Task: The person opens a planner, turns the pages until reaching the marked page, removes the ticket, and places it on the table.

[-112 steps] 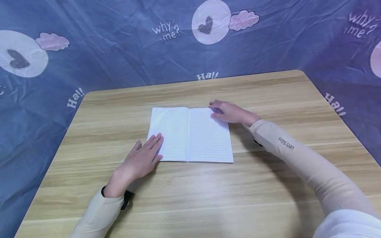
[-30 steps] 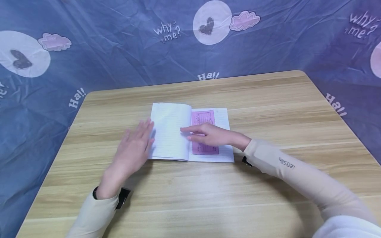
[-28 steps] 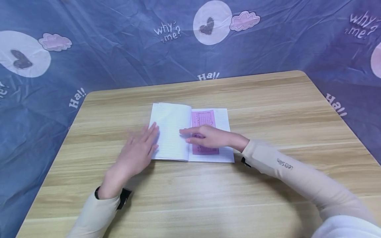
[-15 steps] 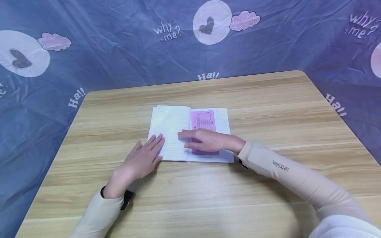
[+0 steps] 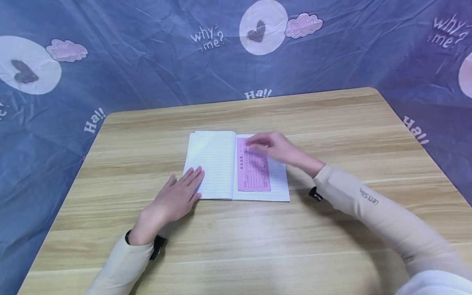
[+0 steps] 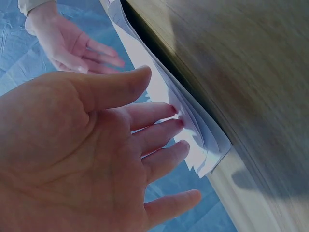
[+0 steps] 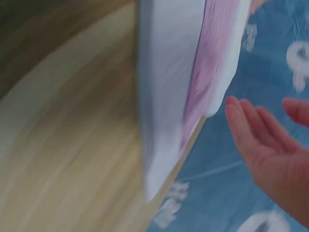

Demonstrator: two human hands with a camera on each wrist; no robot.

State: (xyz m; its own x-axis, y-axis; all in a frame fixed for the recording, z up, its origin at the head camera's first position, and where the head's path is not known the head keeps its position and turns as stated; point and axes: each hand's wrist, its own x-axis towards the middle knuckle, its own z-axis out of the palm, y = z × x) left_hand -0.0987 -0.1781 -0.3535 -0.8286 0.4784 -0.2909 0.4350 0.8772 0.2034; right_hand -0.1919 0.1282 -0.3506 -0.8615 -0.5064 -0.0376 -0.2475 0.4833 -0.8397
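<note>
An open lined notebook point(image 5: 215, 149) lies on the table, a pink printed slip point(image 5: 254, 176) flat on its right page near the spine. With spread fingers my left hand point(image 5: 173, 200) rests on the lower left corner of the left page. The left wrist view shows that hand's fingertips point(image 6: 181, 123) at the curling page edges point(image 6: 207, 135). My right hand point(image 5: 274, 146) is over the upper part of the slip, its fingers slightly bent. In the right wrist view a gap shows between the right hand point(image 7: 270, 150) and the slip point(image 7: 205, 67); it holds nothing.
The wooden table point(image 5: 236, 246) runs out to rounded far corners. Behind it hangs a blue patterned cloth point(image 5: 155, 53). Black wrist straps point(image 5: 157, 248) sit at the cuffs of both pale sleeves point(image 5: 121, 262).
A page was turned left, uncovering the pink slip. My left hand came down onto the left page. Since half a second ago my right hand has left that page and moved up and right.
</note>
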